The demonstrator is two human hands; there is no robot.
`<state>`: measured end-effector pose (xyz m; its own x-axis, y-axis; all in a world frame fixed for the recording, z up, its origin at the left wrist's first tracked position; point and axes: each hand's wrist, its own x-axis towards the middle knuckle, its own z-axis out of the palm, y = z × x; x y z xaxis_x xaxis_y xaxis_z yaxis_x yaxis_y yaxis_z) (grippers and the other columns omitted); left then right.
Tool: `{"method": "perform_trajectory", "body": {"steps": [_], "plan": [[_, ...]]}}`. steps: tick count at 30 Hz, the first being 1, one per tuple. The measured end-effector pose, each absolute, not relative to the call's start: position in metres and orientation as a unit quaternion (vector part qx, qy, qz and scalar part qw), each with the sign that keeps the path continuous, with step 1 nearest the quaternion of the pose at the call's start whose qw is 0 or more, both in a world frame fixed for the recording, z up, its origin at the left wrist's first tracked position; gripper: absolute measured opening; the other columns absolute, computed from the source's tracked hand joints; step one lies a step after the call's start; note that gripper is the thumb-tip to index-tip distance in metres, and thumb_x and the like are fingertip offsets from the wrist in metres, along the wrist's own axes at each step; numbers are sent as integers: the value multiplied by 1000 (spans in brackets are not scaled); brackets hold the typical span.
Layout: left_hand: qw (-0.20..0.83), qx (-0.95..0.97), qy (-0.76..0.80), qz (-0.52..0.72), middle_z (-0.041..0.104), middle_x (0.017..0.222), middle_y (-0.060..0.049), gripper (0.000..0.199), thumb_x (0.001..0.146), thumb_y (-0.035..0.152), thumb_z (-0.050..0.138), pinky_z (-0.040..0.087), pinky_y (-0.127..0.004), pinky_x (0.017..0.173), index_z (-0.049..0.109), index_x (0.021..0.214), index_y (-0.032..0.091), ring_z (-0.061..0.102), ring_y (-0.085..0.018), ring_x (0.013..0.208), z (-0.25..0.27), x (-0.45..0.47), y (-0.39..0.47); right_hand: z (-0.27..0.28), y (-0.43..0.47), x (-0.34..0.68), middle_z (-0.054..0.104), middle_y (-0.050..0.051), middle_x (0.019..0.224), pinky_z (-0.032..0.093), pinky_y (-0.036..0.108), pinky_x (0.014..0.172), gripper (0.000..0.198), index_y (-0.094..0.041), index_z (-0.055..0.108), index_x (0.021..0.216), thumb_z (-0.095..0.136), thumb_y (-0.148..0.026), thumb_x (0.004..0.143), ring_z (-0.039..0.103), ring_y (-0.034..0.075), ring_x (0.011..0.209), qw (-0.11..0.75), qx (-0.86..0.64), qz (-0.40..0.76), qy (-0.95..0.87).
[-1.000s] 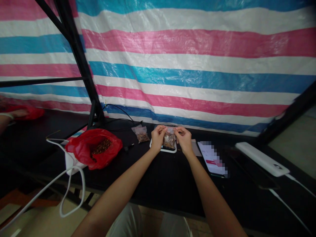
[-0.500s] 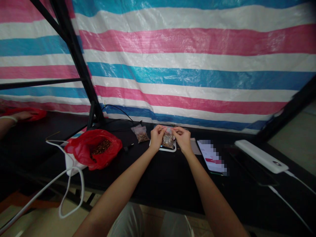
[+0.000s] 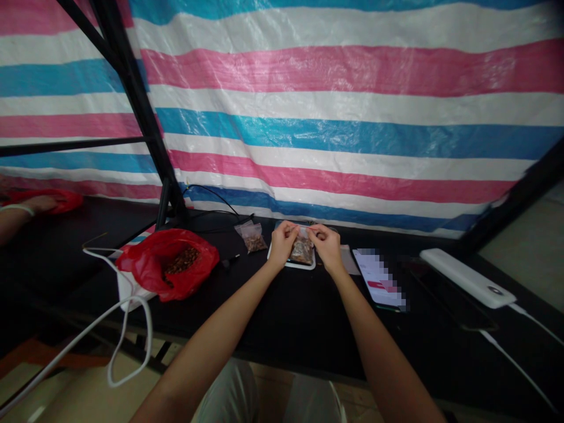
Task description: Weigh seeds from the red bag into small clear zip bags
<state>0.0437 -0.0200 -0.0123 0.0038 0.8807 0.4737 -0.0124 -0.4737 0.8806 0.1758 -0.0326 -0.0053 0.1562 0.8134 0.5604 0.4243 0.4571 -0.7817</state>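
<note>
Between my hands is a small clear zip bag [image 3: 302, 251] partly filled with brownish bits, over a white-rimmed scale [image 3: 304, 265]. My left hand [image 3: 283, 242] pinches the left end of the bag's top edge. The right end of that edge is pinched by my right hand [image 3: 325, 244]. A second zip bag [image 3: 253, 238] with similar brown pieces lies just left of my left hand. Flat empty-looking bags [image 3: 349, 260] lie beside my right hand. Farther left, a red plastic bag [image 3: 152, 264] gapes around a heap of small brown pieces [image 3: 183, 262].
On the right lie a lit phone [image 3: 379, 279], a dark phone [image 3: 449, 296] and a white power bank [image 3: 467, 278] with cables. A looped white cable [image 3: 147, 329] hangs over the front left edge. At far left another person's hand [image 3: 42, 204] touches a red bag [image 3: 68, 201].
My hands have spread slightly along the bag's top edge, and the bag sits a little lower and flatter over the scale. The whole view has shifted slightly.
</note>
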Motion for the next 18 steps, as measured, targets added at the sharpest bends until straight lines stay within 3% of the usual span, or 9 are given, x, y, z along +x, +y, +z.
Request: {"method": "perform_trajectory", "body": {"steps": [8, 14, 18], "plan": [[293, 673, 365, 573, 61, 67, -1, 21, 79, 33, 53, 42, -21, 60, 60, 74, 14, 57, -12, 62, -6, 42, -27, -3, -36, 174, 52, -3, 46, 27, 21, 42, 24, -15, 67, 69, 58, -37, 70, 37, 8, 40, 554, -506, 128, -649], [304, 663, 376, 571, 60, 63, 0, 21, 76, 34, 55, 41, -21, 56, 61, 71, 14, 55, -12, 59, -8, 41, -23, -1, -34, 169, 65, 4, 61, 38, 23, 44, 28, -14, 67, 66, 64, -42, 61, 50, 12, 46, 601, -479, 263, -583], [331, 637, 372, 589, 64, 70, -2, 20, 74, 33, 59, 44, -22, 61, 63, 75, 14, 58, -13, 65, -11, 39, -17, 0, -34, 169, 65, 3, 60, 37, 23, 39, 33, -14, 68, 71, 66, -44, 59, 47, 11, 41, 607, -473, 317, -555]]}}
